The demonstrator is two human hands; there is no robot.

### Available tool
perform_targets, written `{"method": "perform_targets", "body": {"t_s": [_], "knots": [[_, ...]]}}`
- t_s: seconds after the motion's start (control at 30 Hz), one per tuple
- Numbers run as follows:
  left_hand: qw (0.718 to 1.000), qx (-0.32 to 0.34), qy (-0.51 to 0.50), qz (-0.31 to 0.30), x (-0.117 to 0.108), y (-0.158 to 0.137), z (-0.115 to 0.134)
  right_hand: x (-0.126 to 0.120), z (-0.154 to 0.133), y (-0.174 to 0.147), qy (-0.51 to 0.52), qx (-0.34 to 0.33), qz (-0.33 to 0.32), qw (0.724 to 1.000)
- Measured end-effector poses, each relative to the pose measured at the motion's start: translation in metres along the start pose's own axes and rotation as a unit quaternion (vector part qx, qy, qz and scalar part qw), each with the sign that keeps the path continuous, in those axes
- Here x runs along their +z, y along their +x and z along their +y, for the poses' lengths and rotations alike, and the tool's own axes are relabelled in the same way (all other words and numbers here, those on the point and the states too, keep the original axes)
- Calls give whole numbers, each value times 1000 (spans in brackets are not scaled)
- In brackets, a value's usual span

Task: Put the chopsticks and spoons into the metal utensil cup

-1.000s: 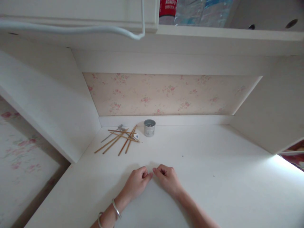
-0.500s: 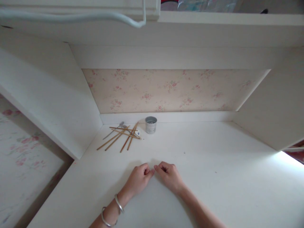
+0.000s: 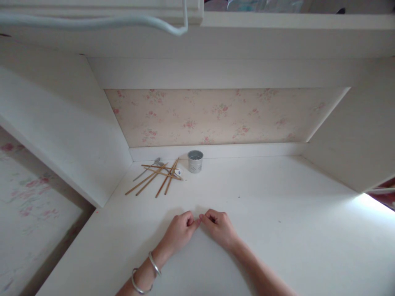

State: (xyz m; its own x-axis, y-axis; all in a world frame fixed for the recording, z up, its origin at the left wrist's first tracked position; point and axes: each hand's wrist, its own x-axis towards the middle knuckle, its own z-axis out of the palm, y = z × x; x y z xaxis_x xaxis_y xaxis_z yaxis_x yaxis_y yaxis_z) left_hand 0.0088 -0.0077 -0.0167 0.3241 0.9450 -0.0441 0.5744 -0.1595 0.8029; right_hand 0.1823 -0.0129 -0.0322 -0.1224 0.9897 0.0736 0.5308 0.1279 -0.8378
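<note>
My left hand (image 3: 180, 228) rests on the white desk (image 3: 296, 242), fingers curled into a loose fist with nothing in it. Two silver bangles (image 3: 154, 264) circle that wrist. Beside it my right hand (image 3: 219, 228) is curled the same way, also holding nothing, and the two thumb tips meet or nearly meet. Beyond the hands, to the left, several wooden chopsticks (image 3: 145, 182) lie crossed in a loose pile. Metal spoons (image 3: 157, 160) lie among them, partly covered. A grey utensil holder (image 3: 195, 162) with small holes stands upright just right of the pile.
A white panel (image 3: 61, 111) closes off the left side, and another panel (image 3: 354, 131) stands at the right. Above the desk hangs a shelf (image 3: 216, 43) with a white bar (image 3: 92, 21) in front. Floral wallpaper (image 3: 197, 117) covers the back.
The view has shifted very slightly. Both hands, the chopsticks, the spoons and the holder keep their places on the desk.
</note>
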Motion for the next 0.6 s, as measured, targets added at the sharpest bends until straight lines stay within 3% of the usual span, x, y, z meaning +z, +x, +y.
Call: {"method": "perform_targets", "body": {"t_s": [0.6], "knots": [[1000,1,0,-2,0,-1,-1,-1,-2,-1,-17,-3,-7,1000]]}}
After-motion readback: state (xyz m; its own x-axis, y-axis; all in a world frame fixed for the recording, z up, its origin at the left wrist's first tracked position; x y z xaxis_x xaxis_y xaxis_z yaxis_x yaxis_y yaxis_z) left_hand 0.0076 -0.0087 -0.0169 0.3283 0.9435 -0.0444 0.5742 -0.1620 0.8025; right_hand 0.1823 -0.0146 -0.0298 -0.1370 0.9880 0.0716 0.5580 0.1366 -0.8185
